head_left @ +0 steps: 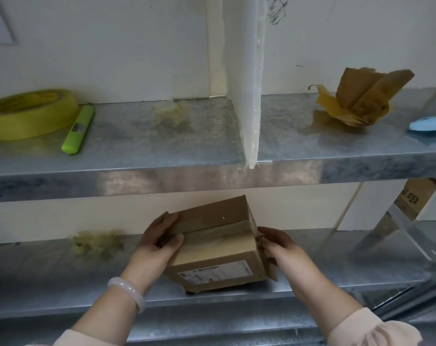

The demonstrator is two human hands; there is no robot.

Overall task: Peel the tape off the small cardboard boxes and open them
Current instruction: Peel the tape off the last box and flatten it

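Two hands hold one small cardboard box (217,245), which sits tilted at the front of the lower metal shelf (49,278) with its taped top face turned toward the camera. The left hand (159,243) grips the box's left side, thumb lying across the top face and fingers curled around the far left edge; a pale bangle (128,293) circles that wrist. The right hand (279,248) is against the box's right side with its fingers bent, their tips at the point where the seam meets the right edge. I cannot tell whether they pinch the tape itself. A strip of clear tape (219,233) runs along the box's centre seam, and a white shipping label (212,273) covers its near face.

Left of the box, on the same shelf, lies a patch of yellowish residue (97,243). Right of the box stands a clear plastic piece (396,236), with more cardboard (416,196) behind it.

Above the box is the upper metal shelf (162,136), split by a white upright panel (249,96). Up and left of the box rest a yellow tape roll (29,113) and, touching it, a green highlighter (78,129). Up and right of the box sits a crumpled wad of brown tape (361,101), and farther right a pale blue object (429,124), cut off by the frame edge.
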